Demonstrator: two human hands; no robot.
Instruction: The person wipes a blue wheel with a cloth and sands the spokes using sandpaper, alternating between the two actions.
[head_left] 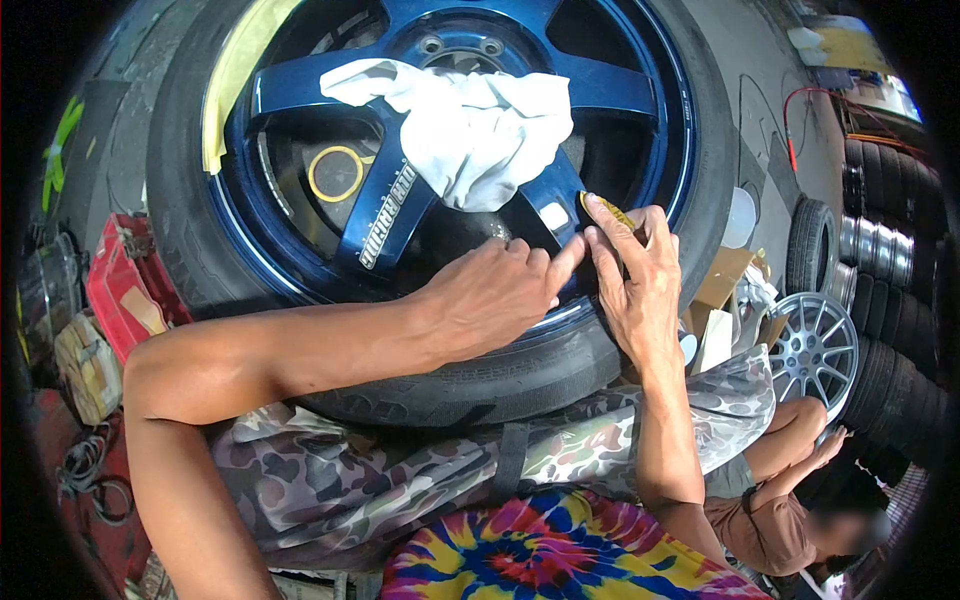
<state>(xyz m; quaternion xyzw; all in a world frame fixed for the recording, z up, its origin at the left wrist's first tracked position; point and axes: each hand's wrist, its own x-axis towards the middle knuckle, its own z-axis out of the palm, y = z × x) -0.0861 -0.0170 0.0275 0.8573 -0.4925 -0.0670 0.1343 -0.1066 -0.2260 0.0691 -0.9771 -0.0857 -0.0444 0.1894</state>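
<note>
A blue wheel rim (pixel 610 92) with its black tyre (pixel 440 392) lies flat before me. My right hand (pixel 637 270) holds a small yellow piece (pixel 618 214) between its fingers, against a blue spoke at the right. Beside it, my left hand (pixel 505 290) rests over the rim's near edge, index finger stretched toward the same spoke and the other fingers curled, with nothing visible in them. A white cloth (pixel 485 130) covers part of the hub and spokes. Yellow tape (pixel 228 85) curves along the rim's upper left. White lettering marks the lower left spoke.
A red toolbox (pixel 130 285) stands at the left. On the right are a cardboard box (pixel 722 277), a silver rim (pixel 812 345) and stacked tyres (pixel 905 310). Another person (pixel 775 510) sits at the lower right, apart from my hands.
</note>
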